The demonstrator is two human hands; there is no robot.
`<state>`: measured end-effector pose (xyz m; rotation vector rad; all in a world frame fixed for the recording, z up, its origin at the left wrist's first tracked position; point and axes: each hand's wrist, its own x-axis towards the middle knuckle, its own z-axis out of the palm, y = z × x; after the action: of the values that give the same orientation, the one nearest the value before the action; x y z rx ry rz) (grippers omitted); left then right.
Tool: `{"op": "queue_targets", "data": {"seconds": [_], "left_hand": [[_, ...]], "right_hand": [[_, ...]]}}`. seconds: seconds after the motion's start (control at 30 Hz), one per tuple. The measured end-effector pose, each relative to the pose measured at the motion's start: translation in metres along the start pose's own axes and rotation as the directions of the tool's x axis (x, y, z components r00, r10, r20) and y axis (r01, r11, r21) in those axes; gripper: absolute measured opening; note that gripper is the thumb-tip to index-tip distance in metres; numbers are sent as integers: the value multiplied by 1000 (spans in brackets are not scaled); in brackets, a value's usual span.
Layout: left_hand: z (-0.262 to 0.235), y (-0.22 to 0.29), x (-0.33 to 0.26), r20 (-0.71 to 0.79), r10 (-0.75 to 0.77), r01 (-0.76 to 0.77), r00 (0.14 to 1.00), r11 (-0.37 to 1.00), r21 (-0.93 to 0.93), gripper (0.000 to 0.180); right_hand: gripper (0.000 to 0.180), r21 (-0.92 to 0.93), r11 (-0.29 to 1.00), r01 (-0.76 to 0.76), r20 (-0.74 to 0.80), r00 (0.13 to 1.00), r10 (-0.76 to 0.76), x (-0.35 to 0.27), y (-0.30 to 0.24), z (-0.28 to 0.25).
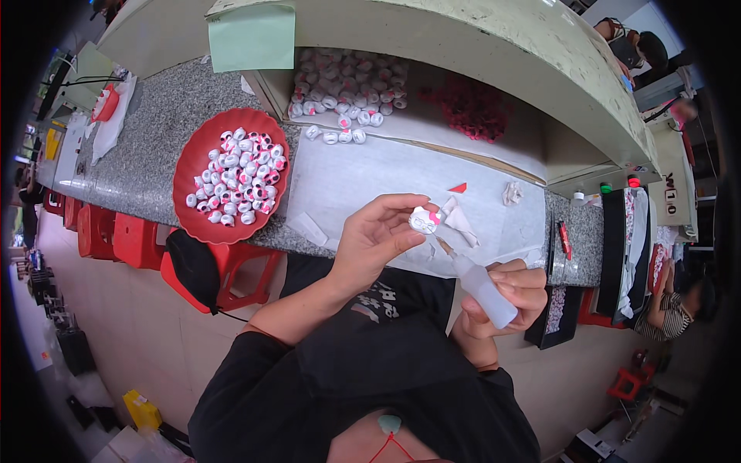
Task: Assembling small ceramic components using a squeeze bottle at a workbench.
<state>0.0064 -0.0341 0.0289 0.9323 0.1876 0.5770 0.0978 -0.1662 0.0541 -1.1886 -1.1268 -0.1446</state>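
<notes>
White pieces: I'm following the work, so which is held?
The piece in the left hand; others lie in the red dish or under and before the shelf.

Left hand (374, 235): thumb on near side, fingers on far side, pinched; left forearm (302, 309) angled far and right. Right hand (515, 297): nearer, fingers curled; right forearm (474, 347) partly visible.

The small round white figurine (422, 221) has a pink patch; the squeezable plastic bottle (480, 287) is a milky, translucent white. The scalloped plastic dish (186, 163) is plain red, the stone tabletop (154, 116) speckled grey, the paper sheet (332, 174) white, and the rectangular paper note (252, 40) pale green.
</notes>
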Motion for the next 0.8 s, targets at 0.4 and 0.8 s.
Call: {"op": "queue_targets", "data": {"seconds": [0.4,0.8], "left_hand": [[-2,-2,0,18,-13,14,1000,1000,-18,36],[-3,-1,-2,7,-20,20,1000,1000,-21,35]], "right_hand": [[47,22,1000,16,7,1000,-16,1,0,2],[38,-27,999,20,-123,992,-23,0,0,7]]}}
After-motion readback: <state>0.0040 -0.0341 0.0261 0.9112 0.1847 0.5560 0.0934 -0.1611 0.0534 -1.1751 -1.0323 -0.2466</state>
